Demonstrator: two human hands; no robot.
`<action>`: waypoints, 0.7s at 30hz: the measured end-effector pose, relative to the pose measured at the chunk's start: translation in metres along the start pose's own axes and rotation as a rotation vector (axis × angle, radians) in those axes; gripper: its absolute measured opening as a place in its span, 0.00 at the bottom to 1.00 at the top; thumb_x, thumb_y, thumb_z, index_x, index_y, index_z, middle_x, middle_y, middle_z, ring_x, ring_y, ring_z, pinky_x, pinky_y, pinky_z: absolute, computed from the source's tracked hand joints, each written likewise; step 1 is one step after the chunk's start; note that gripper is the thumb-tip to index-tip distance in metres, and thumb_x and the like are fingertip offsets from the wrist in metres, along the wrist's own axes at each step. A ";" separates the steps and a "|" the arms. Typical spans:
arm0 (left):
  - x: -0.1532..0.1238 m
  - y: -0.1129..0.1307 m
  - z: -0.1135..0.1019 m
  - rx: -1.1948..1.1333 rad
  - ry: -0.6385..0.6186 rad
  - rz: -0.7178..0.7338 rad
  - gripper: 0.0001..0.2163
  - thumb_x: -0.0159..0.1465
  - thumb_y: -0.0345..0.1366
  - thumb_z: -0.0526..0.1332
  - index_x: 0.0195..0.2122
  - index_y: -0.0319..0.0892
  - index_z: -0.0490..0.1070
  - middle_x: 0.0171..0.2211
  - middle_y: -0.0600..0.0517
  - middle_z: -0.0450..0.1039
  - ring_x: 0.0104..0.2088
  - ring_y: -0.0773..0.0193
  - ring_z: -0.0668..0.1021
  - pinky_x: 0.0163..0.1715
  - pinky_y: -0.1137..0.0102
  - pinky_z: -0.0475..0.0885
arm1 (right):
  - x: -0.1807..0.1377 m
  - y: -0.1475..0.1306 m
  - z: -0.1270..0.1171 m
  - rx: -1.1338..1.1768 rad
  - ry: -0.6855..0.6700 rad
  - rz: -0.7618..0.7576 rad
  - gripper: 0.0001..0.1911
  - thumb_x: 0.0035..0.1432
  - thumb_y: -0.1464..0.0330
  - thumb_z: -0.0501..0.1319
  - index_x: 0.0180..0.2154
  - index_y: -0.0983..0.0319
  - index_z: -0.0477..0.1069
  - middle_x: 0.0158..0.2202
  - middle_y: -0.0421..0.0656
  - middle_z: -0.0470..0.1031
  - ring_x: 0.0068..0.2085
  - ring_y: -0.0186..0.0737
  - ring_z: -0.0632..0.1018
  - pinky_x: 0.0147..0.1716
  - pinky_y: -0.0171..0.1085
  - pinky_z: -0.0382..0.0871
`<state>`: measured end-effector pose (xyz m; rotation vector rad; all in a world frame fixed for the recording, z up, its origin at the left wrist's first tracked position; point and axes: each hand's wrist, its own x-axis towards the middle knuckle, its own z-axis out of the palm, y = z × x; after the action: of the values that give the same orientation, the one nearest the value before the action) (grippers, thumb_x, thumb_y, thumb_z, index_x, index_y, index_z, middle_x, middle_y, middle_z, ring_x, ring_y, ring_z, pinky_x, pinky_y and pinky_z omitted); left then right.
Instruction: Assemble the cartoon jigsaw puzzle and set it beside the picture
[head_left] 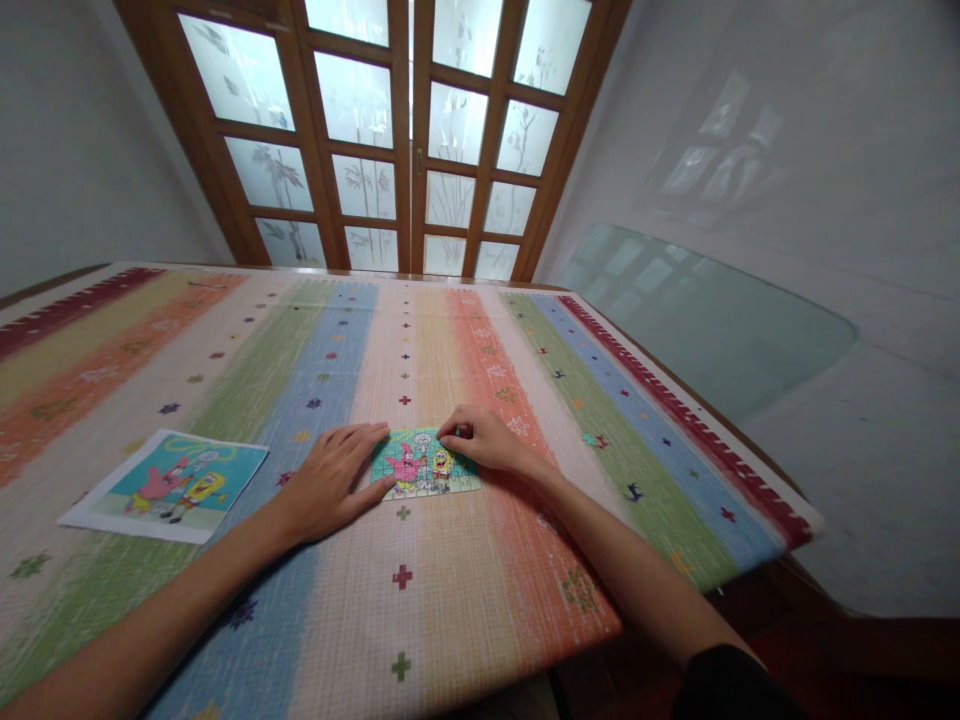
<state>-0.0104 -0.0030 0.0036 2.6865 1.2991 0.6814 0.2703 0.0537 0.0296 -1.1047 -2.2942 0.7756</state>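
Note:
A small cartoon jigsaw puzzle (424, 466) lies flat on the striped tablecloth (420, 590) in front of me. My left hand (334, 480) rests flat with fingers stretched out on the puzzle's left edge. At the puzzle's upper right corner, my right hand (484, 440) has its fingers curled and pressed together over a spot there; whether a piece is under them is hidden. A printed picture sheet (169, 484) with the same cartoon figures lies to the left of my left hand.
The table's right edge (720, 430) runs diagonally, with a glass pane (705, 320) leaning against the white wall beyond it. A wooden door with frosted panes (397, 140) stands behind the far edge.

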 end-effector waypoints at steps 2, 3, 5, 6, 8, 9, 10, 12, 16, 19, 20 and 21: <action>0.000 0.000 0.000 0.005 0.003 0.008 0.25 0.72 0.52 0.54 0.63 0.42 0.64 0.60 0.39 0.72 0.59 0.44 0.73 0.61 0.49 0.65 | 0.000 -0.001 0.001 -0.035 0.008 -0.012 0.07 0.57 0.78 0.66 0.35 0.64 0.83 0.32 0.42 0.77 0.32 0.35 0.72 0.35 0.36 0.65; 0.000 0.000 0.000 0.008 0.005 0.012 0.25 0.72 0.52 0.54 0.63 0.41 0.64 0.60 0.39 0.72 0.59 0.44 0.73 0.61 0.49 0.65 | 0.000 -0.001 0.002 -0.047 0.014 -0.016 0.07 0.57 0.78 0.67 0.35 0.64 0.83 0.32 0.42 0.77 0.32 0.35 0.73 0.36 0.35 0.64; 0.000 0.000 0.000 0.014 0.008 0.019 0.25 0.72 0.52 0.54 0.63 0.41 0.64 0.61 0.39 0.72 0.60 0.44 0.73 0.61 0.49 0.65 | 0.000 -0.002 0.003 -0.067 0.022 -0.023 0.05 0.57 0.78 0.68 0.34 0.64 0.82 0.31 0.41 0.76 0.33 0.35 0.73 0.36 0.35 0.64; 0.000 0.000 0.000 0.015 0.008 0.021 0.25 0.72 0.52 0.54 0.63 0.41 0.64 0.61 0.39 0.72 0.60 0.44 0.73 0.61 0.49 0.66 | 0.000 -0.002 0.003 -0.075 0.024 -0.027 0.05 0.57 0.78 0.68 0.34 0.64 0.82 0.31 0.41 0.76 0.33 0.35 0.73 0.36 0.35 0.64; 0.000 0.000 0.000 0.010 0.003 0.026 0.25 0.73 0.52 0.54 0.63 0.41 0.64 0.61 0.39 0.71 0.61 0.45 0.73 0.62 0.49 0.66 | -0.001 -0.003 0.004 -0.088 0.023 -0.037 0.05 0.58 0.78 0.68 0.34 0.64 0.82 0.31 0.41 0.76 0.33 0.35 0.73 0.37 0.34 0.64; 0.000 0.000 0.000 0.005 -0.002 0.029 0.25 0.73 0.52 0.53 0.63 0.41 0.63 0.62 0.38 0.71 0.61 0.45 0.73 0.62 0.50 0.66 | -0.001 -0.003 0.004 -0.093 0.021 -0.040 0.05 0.58 0.78 0.68 0.34 0.64 0.82 0.31 0.41 0.75 0.34 0.35 0.73 0.37 0.34 0.64; 0.000 0.000 0.001 -0.001 -0.010 0.033 0.25 0.73 0.51 0.53 0.63 0.41 0.63 0.62 0.38 0.70 0.62 0.45 0.72 0.62 0.50 0.66 | -0.002 -0.004 0.004 -0.098 0.018 -0.039 0.05 0.58 0.78 0.68 0.34 0.64 0.82 0.31 0.41 0.75 0.34 0.35 0.73 0.37 0.34 0.64; -0.001 -0.001 0.001 -0.012 -0.023 0.039 0.24 0.73 0.51 0.53 0.64 0.41 0.62 0.64 0.39 0.69 0.63 0.46 0.72 0.63 0.50 0.66 | -0.002 -0.004 0.005 -0.113 0.019 -0.022 0.05 0.59 0.77 0.68 0.34 0.64 0.82 0.31 0.41 0.75 0.33 0.35 0.73 0.37 0.34 0.64; -0.003 -0.002 0.003 -0.023 -0.039 0.039 0.25 0.74 0.51 0.52 0.66 0.41 0.61 0.65 0.39 0.68 0.64 0.46 0.71 0.64 0.50 0.66 | -0.003 -0.005 0.008 -0.145 0.032 0.011 0.04 0.59 0.76 0.69 0.35 0.63 0.82 0.31 0.41 0.73 0.33 0.36 0.72 0.35 0.35 0.62; -0.003 -0.003 0.004 -0.024 -0.047 0.034 0.26 0.74 0.51 0.52 0.66 0.40 0.61 0.65 0.39 0.68 0.64 0.46 0.72 0.65 0.49 0.66 | -0.004 -0.004 0.010 -0.129 0.050 0.018 0.04 0.59 0.76 0.69 0.36 0.63 0.83 0.30 0.41 0.73 0.33 0.36 0.71 0.35 0.35 0.62; -0.003 -0.003 0.004 -0.024 -0.048 0.032 0.26 0.74 0.51 0.52 0.66 0.40 0.60 0.65 0.39 0.68 0.64 0.46 0.72 0.65 0.49 0.66 | -0.005 -0.004 0.010 -0.115 0.057 0.022 0.04 0.59 0.76 0.69 0.36 0.63 0.83 0.30 0.41 0.73 0.32 0.35 0.71 0.35 0.35 0.62; -0.003 -0.004 0.005 -0.025 -0.048 0.030 0.26 0.74 0.51 0.53 0.66 0.40 0.60 0.65 0.39 0.68 0.64 0.46 0.72 0.65 0.49 0.66 | -0.006 -0.004 0.010 -0.099 0.065 0.027 0.04 0.59 0.75 0.69 0.36 0.63 0.83 0.30 0.40 0.73 0.32 0.35 0.72 0.35 0.35 0.63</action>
<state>-0.0126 -0.0025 -0.0025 2.6904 1.2334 0.6281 0.2651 0.0442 0.0244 -1.1884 -2.2890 0.6331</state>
